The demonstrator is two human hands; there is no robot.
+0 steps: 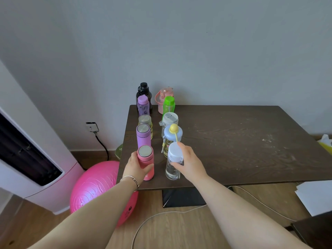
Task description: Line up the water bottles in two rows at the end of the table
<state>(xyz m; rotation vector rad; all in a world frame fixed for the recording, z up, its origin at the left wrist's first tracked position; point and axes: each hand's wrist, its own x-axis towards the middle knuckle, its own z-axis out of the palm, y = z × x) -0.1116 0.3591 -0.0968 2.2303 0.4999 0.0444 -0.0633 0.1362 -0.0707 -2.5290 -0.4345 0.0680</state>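
Two rows of bottles run along the left end of the dark wooden table (242, 141). In the left row stand a black bottle (143, 92), a purple see-through bottle (143, 105), a metal-lidded jar (145, 121), a lilac flask (143, 136) and a pink flask (146, 163). My left hand (135, 167) grips the pink flask upright near the front edge. The right row holds a pink jug (162, 97), a green bottle (169, 105), a grey-lidded cup (170, 120), a blue-lidded bottle with a yellow knob (172, 134) and a clear white-capped bottle (173, 163). My right hand (190, 165) grips the clear bottle.
A pink exercise ball (95, 191) lies on the floor left of the table, beside a white standing appliance (36, 159). A white cable (161, 214) trails across the wooden floor. White papers (314, 196) lie at the right, and a wall socket (92, 126) is behind.
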